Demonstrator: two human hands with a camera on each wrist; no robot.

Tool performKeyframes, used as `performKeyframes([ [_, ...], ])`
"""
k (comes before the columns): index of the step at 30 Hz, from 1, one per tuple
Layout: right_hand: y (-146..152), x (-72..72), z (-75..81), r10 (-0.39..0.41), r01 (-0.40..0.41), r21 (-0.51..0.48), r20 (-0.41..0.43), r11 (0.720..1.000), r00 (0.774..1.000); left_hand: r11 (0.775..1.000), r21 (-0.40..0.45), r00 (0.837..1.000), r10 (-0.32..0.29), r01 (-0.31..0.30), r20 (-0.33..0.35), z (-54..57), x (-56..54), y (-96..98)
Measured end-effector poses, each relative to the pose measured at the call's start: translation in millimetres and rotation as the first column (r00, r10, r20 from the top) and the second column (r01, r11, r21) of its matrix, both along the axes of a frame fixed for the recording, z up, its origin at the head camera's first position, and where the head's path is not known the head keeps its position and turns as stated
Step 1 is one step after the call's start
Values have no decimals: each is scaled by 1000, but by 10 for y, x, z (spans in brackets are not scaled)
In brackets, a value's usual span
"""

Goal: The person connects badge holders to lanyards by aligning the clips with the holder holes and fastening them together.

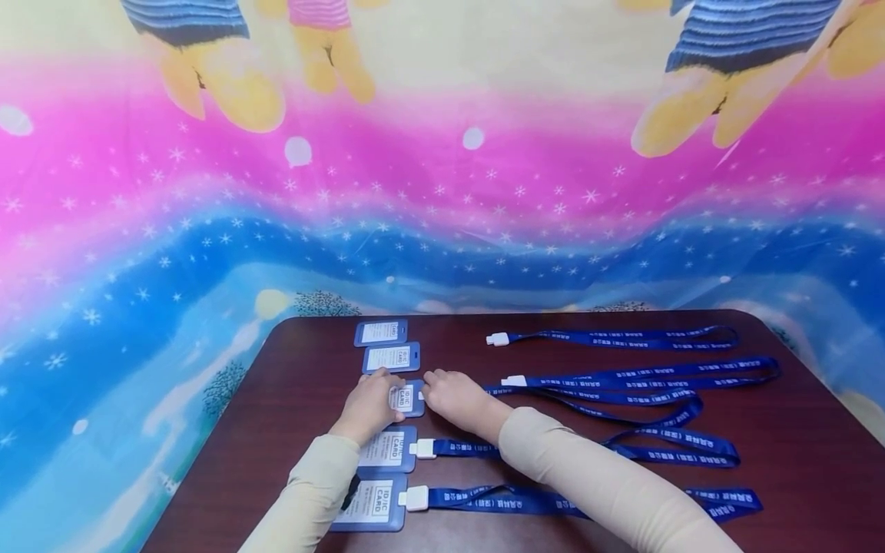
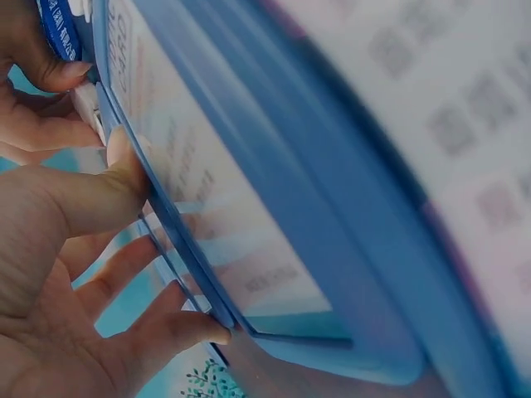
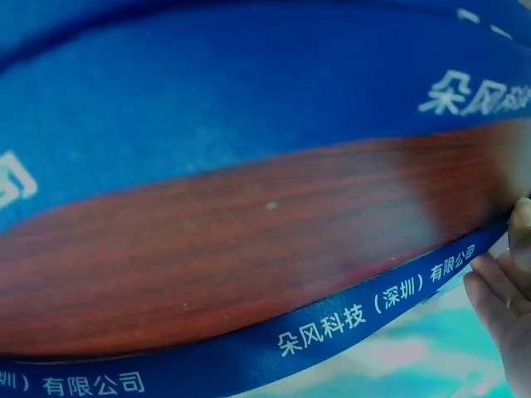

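Note:
In the head view my left hand point(image 1: 366, 405) grips a blue ID card holder point(image 1: 408, 398), the middle one of a column on the table. Thumb and fingers hold it by its edges, covering its left part. At the holder's slotted right end, my right hand point(image 1: 459, 401) pinches a white plastic clip point(image 2: 87, 109), seen in the left wrist view. A blue lanyard point(image 3: 348, 319) with white lettering runs from the right hand. Whether the clip is fastened to the slot cannot be made out.
Two card holders without lanyards point(image 1: 380, 332) lie at the back. Nearer, a card holder point(image 1: 387, 451) and another point(image 1: 373, 503) have white clips attached. Lanyards point(image 1: 643, 338) stretch rightward across the dark wooden table point(image 1: 290, 399). A printed cloth point(image 1: 442, 192) hangs behind.

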State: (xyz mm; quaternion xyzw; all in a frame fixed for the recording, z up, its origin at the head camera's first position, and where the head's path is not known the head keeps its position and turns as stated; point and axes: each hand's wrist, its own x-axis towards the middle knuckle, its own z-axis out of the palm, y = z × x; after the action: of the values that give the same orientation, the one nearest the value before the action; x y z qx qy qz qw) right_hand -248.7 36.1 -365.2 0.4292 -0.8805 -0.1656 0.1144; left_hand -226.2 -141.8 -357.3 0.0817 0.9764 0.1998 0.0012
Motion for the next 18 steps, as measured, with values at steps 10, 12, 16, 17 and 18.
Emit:
performKeyframes([
  [10, -46, 1, 71, 12, -12, 11, -28, 1000, 1000, 1000, -19, 1000, 1, -1, 4, 7, -13, -19],
  [12, -53, 11, 87, 19, -18, 6, -38, 1000, 999, 1000, -20, 1000, -2, 3, 16, 7, -1, -20],
  [16, -33, 48, 80, 12, -12, -32, -2, 999, 1000, 999, -36, 999, -24, 25, 44, 8, 40, -29],
  [17, -21, 62, 77, 6, -6, -44, 16, 999, 1000, 999, -39, 998, -31, 33, 53, 13, 51, -33],
  [18, -7, 77, 76, 0, 2, -55, 36, 999, 999, 998, -43, 997, -38, 41, 62, 18, 62, -38],
])
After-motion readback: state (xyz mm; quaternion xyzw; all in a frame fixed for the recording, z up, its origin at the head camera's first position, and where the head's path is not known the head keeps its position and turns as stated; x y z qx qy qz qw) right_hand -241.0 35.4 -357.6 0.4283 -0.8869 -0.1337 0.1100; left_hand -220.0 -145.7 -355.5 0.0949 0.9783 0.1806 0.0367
